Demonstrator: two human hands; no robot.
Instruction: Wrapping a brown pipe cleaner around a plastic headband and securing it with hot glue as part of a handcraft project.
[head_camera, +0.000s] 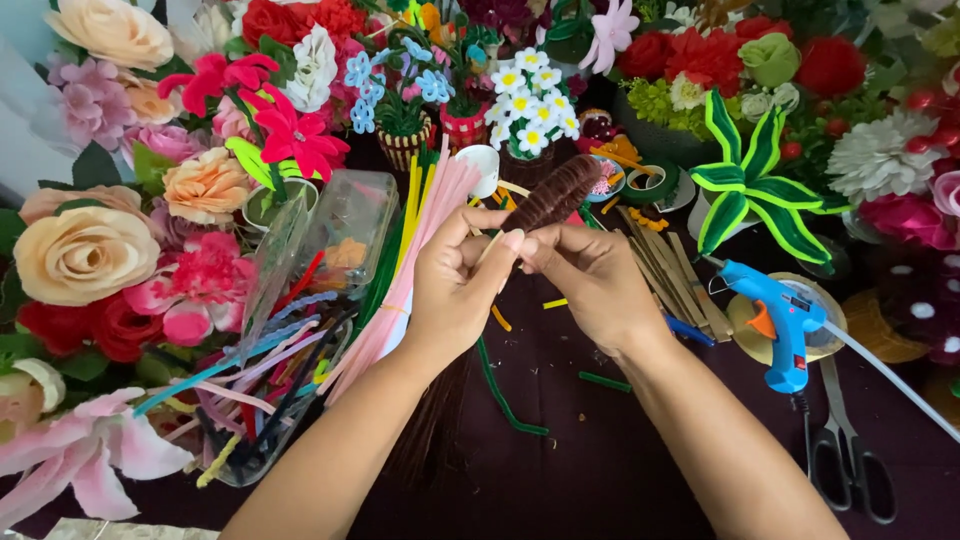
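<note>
Head view: 2 bare forearms came up from the bottom edge over a dark maroon tabletop (600, 470). Left hand (455, 290) was curled, thumb and fingers pinched on the lower end of a brown pipe-cleaner coil (550, 195). Right hand (590, 275) was also closed, fingertips gripping the same coil just beside the left thumb. Coil sat at frame centre, raised above the table, tilted up to the right. Green pipe cleaner pieces (500, 390) lay on the table under the hands. Left of the hands, a clear plastic container (330, 250) lay tipped among loose pipe cleaners (260, 370) in mixed colours. Right of the hands: blue glue gun (780, 320) standing upright, black-handled scissors (845, 455) near it. Wooden sticks (670, 270) lay just behind the right hand. Farther back, small pots of white daisies (530, 105), a green striped leaf plant (750, 185), and artificial flowers (90, 250) filled the rear and left side.
</note>
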